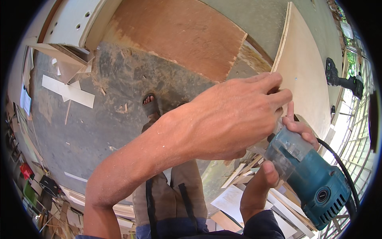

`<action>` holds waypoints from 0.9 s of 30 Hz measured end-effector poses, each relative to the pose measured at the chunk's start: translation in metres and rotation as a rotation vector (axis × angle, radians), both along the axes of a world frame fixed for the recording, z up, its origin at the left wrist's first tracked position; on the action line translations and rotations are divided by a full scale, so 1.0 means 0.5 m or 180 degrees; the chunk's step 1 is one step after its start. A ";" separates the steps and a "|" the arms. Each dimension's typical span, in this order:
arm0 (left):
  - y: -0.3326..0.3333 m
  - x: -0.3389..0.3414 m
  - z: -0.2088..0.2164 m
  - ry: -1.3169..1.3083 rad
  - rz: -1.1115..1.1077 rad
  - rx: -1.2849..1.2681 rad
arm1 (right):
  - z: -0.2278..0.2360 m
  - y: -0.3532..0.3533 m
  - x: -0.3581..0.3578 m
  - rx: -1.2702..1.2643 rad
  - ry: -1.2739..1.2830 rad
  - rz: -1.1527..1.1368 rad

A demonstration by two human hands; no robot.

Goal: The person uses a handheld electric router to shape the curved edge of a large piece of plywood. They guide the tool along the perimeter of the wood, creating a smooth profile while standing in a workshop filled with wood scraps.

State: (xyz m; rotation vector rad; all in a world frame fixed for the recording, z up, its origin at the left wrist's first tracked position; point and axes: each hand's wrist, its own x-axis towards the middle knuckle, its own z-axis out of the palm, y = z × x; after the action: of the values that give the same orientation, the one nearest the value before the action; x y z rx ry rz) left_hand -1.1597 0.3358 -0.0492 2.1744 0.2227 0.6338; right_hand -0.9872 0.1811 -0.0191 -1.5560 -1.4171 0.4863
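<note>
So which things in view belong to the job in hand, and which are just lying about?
In the job:
- teal power tool, gripped by the right hand
- left hand, at the tool's front end
- probably the pale board just beyond

Apparently lying about:
- black drill
- brown sheet on the floor
- white strips

From the head, the fisheye camera looks steeply down, left hand [243, 113] close below, floor [109, 129] farther off.

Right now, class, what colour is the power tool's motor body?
The motor body is teal, showing best in the head view.
</note>
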 end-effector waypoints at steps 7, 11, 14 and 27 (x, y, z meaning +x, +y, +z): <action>-0.006 -0.001 -0.007 -0.0112 0.0136 -0.0166 | 0.010 -0.003 -0.006 -0.0254 0.0041 -0.0067; -0.004 0.003 -0.020 -0.0168 0.0157 -0.0155 | 0.004 0.002 -0.003 -0.0243 0.0002 0.0044; 0.007 0.015 -0.026 -0.0237 0.0188 -0.0197 | 0.003 0.018 0.011 -0.0279 -0.0027 0.0123; 0.046 0.027 -0.022 -0.0165 0.0164 -0.0111 | 0.018 0.064 0.011 -0.0457 -0.0065 0.0142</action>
State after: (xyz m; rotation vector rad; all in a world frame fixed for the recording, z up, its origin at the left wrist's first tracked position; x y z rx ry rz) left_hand -1.1460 0.3590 -0.0602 2.1219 0.2611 0.7096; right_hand -0.9816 0.2128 -0.0102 -1.6499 -1.4620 0.6121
